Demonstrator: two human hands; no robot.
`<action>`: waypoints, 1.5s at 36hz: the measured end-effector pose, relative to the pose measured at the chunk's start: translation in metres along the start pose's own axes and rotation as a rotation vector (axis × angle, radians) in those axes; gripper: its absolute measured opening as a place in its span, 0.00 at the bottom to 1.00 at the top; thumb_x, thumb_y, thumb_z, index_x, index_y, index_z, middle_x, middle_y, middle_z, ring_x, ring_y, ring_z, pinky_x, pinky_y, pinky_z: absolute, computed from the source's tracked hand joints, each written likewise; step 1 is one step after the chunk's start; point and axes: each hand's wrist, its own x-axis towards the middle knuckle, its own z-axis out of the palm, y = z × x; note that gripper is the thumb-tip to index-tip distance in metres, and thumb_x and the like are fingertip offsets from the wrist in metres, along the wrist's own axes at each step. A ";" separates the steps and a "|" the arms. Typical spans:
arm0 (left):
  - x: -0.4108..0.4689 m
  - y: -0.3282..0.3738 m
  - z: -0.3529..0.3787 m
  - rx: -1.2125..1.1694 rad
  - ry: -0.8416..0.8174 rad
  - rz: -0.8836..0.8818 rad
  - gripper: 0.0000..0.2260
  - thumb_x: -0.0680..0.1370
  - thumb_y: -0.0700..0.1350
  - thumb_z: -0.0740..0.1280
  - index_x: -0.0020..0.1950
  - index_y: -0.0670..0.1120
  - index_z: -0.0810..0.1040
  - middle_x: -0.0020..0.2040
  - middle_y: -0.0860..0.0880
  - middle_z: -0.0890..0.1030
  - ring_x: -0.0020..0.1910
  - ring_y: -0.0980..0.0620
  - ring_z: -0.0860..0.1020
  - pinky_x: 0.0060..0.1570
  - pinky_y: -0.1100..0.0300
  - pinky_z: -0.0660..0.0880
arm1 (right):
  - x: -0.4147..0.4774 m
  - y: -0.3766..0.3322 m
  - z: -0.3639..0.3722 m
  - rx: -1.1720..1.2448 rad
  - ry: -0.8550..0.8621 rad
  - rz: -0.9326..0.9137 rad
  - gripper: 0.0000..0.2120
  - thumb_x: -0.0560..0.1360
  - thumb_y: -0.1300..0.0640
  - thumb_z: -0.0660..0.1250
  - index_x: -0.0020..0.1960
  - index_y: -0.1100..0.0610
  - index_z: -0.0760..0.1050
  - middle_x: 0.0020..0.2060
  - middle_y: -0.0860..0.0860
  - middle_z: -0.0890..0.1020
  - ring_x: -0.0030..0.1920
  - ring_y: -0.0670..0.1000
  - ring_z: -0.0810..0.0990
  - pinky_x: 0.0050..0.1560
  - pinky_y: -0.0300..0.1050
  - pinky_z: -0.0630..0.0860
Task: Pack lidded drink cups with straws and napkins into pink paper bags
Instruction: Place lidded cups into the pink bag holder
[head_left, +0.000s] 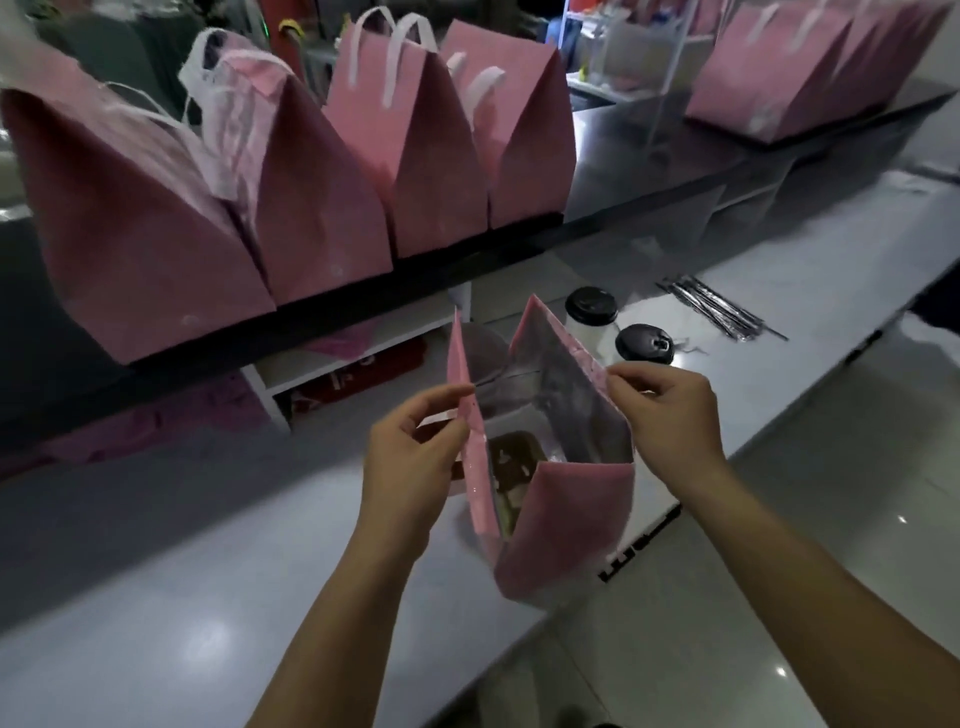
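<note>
No legible text; white marks on red item (358, 371) under shelf unreadable.

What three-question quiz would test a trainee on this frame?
1. True or false: both hands grip the open bag.
2. How many lidded cups stand behind it?
3. Straws lie: A) in the bag, B) on the counter beyond the cups, C) on the shelf.

Key: 1 true: left hand and right hand pinch opposite rims. 2 two. 3 B.
</note>
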 end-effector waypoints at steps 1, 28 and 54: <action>0.007 0.001 0.005 0.006 0.007 0.004 0.12 0.79 0.37 0.67 0.53 0.54 0.84 0.51 0.53 0.85 0.46 0.54 0.84 0.41 0.56 0.83 | 0.011 0.003 0.001 0.001 -0.007 0.006 0.06 0.75 0.59 0.72 0.43 0.49 0.85 0.34 0.40 0.84 0.35 0.40 0.81 0.36 0.31 0.75; 0.060 0.021 0.111 0.396 0.387 -0.021 0.13 0.77 0.45 0.70 0.52 0.66 0.82 0.51 0.64 0.82 0.52 0.63 0.80 0.40 0.62 0.80 | 0.330 0.141 0.011 -0.703 -1.002 -0.092 0.39 0.71 0.49 0.74 0.78 0.45 0.60 0.74 0.54 0.65 0.69 0.59 0.70 0.62 0.49 0.71; 0.023 0.028 0.101 0.721 0.088 -0.086 0.39 0.71 0.52 0.72 0.72 0.73 0.52 0.65 0.77 0.58 0.63 0.64 0.70 0.62 0.57 0.76 | 0.196 -0.082 -0.019 -0.337 -1.163 -0.662 0.32 0.60 0.38 0.69 0.64 0.30 0.68 0.58 0.35 0.68 0.55 0.42 0.77 0.53 0.40 0.78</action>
